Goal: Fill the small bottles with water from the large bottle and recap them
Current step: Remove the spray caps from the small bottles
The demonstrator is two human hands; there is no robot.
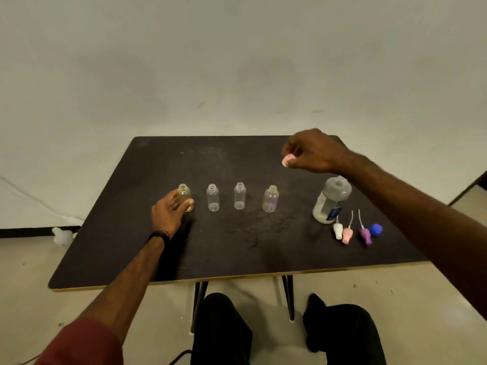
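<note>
Small clear plastic bottles (239, 196), four uncapped, stood in a row mid-table. My left hand (168, 213) curled round the yellowish nine-o'clock one (185, 197) to steady it; my right hand (312, 152) pinched what looked like a pink cap (286, 161). At three o'clock: one large open water bottle (331, 200), three pump caps (351, 231), one blue cap (376, 229).

Four small bottles (212, 197), uncapped. One large bottle (331, 200). Three spray caps (347, 234) and one blue cap (376, 229) lying loose on table.

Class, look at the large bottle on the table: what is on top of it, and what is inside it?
The large bottle has no cap; its neck is open. The right hand, holding a pink cap, hangs above. The fill level inside cannot be told.
</note>
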